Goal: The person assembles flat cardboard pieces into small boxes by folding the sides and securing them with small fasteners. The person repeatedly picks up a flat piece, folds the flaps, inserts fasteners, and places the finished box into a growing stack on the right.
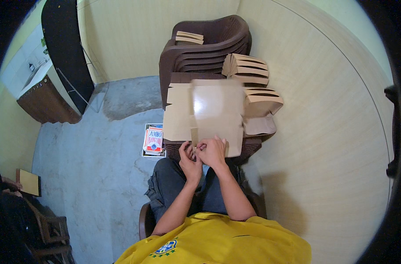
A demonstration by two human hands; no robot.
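A flat brown cardboard box blank with a shiny face lies in front of me, blurred at its far edge. Beneath it, to the left, shows another cardboard sheet with notched edges. My right hand rests over the near edge of the blank, its fingers pinched at the near left corner flap. Close beside it, my left hand has curled fingers at the same corner, thumb and fingertips meeting near the flap. The hands partly hide the corner.
Stacked brown plastic chairs stand ahead, with folded cardboard pieces at their right and more cardboard nearer. A white-rimmed crate of small boxes sits on the floor at left. A person's hand shows at far left.
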